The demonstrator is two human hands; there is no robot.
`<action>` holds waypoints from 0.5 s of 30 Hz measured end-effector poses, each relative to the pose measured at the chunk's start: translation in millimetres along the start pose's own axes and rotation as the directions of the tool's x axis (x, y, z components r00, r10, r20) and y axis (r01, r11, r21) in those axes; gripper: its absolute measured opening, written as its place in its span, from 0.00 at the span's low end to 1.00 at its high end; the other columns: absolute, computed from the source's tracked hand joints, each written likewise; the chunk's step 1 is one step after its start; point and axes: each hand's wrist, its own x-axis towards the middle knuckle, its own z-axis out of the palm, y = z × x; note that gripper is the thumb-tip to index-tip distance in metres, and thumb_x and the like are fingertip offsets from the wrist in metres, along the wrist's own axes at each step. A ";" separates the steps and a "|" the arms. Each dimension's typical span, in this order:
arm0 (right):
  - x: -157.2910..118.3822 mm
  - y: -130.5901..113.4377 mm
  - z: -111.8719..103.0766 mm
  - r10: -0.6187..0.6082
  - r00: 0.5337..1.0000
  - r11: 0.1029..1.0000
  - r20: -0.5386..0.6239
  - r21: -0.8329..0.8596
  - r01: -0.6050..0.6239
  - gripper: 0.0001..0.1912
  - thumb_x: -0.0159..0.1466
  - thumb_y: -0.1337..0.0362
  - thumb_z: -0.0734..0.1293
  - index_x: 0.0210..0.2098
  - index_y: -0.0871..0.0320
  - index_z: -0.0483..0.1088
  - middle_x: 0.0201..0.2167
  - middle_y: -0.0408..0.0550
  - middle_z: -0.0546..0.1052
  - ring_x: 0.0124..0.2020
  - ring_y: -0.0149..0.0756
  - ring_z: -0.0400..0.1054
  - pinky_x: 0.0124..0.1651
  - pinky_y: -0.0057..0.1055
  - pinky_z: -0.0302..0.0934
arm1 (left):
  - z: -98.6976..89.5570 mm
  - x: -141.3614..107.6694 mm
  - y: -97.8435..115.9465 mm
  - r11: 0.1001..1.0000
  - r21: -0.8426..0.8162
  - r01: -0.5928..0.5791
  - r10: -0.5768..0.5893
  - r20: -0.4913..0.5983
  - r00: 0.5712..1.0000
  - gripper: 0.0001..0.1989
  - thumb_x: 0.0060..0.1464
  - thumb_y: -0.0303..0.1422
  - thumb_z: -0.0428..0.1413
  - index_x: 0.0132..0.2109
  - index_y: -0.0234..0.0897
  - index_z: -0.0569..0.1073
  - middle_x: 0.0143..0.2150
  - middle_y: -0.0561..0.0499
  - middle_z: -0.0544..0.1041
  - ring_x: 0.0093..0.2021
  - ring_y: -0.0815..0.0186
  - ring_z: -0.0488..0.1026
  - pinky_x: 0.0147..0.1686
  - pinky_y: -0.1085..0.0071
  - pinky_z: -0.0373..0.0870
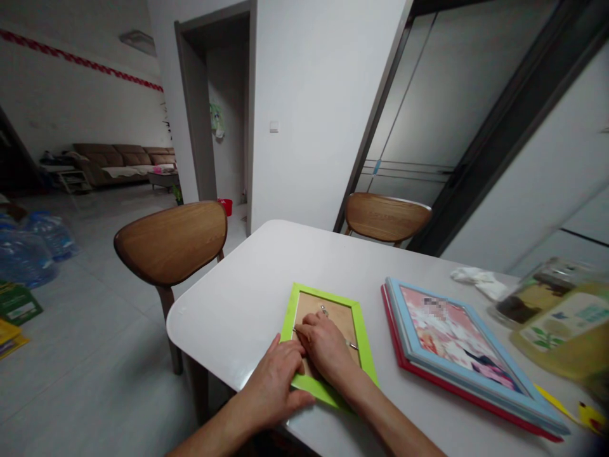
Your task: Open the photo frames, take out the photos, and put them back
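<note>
A lime-green picture frame (pixel 365 346) lies face down on the white table, its brown backing board (pixel 342 312) showing. My left hand (pixel 276 381) grips the frame's lower left side, thumb along the near edge and fingers over the left rail. Curled over the backing, my right hand (pixel 326 343) has its fingertips at a small metal clip (pixel 294 329) on the left inner edge. Another metal clip (pixel 352 345) shows at the right inner edge, and a metal hanger (pixel 324 310) sits near the top. My right palm and fingers hide the middle of the board.
Right of the frame, a light-blue picture frame (pixel 480 336) rests on a red one (pixel 399 355). Beyond are a crumpled white tissue (pixel 478 279), a jar (pixel 533 292) and a bottle of yellow liquid (pixel 566 330). Wooden chairs (pixel 176 244) stand at the table's left and far sides.
</note>
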 end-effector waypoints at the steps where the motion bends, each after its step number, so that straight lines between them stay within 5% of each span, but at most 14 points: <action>1: -1.6 -0.5 -0.7 -0.035 0.999 0.999 0.012 0.008 0.035 0.11 0.57 0.66 0.59 0.21 0.59 0.68 0.25 0.46 0.68 0.30 0.31 0.58 0.36 0.28 0.49 | 0.0 0.2 0.1 1.000 -0.003 0.001 -0.001 -0.002 1.000 0.12 0.39 0.30 0.58 0.31 0.38 0.61 0.41 0.52 0.68 0.44 0.65 0.63 0.55 0.62 0.43; 6: -6.1 9.6 -4.4 -0.067 0.998 0.992 -0.011 0.108 0.068 0.12 0.59 0.65 0.56 0.27 0.58 0.69 0.28 0.46 0.69 0.32 0.32 0.59 0.37 0.28 0.51 | 1.4 -0.5 -3.0 1.000 -0.021 -0.002 0.001 -0.017 1.000 0.13 0.38 0.29 0.59 0.32 0.38 0.62 0.42 0.52 0.68 0.46 0.65 0.62 0.56 0.62 0.40; 10: 0.2 40.5 -10.4 0.181 0.977 0.976 -0.108 0.145 -0.165 0.15 0.59 0.65 0.55 0.40 0.61 0.68 0.35 0.51 0.71 0.36 0.33 0.62 0.39 0.27 0.52 | 2.6 -2.1 -5.4 0.999 -0.037 -0.022 0.022 -0.004 1.000 0.14 0.39 0.31 0.59 0.33 0.38 0.62 0.45 0.51 0.67 0.49 0.65 0.60 0.56 0.62 0.38; 15: 12.1 64.8 -13.6 0.251 0.967 0.961 -0.046 0.128 -0.243 0.12 0.55 0.66 0.57 0.27 0.57 0.72 0.27 0.48 0.74 0.30 0.31 0.65 0.34 0.25 0.53 | 2.9 -2.7 -6.2 0.999 -0.045 -0.017 0.017 -0.012 1.000 0.14 0.38 0.30 0.60 0.33 0.38 0.62 0.45 0.50 0.67 0.49 0.65 0.61 0.56 0.62 0.39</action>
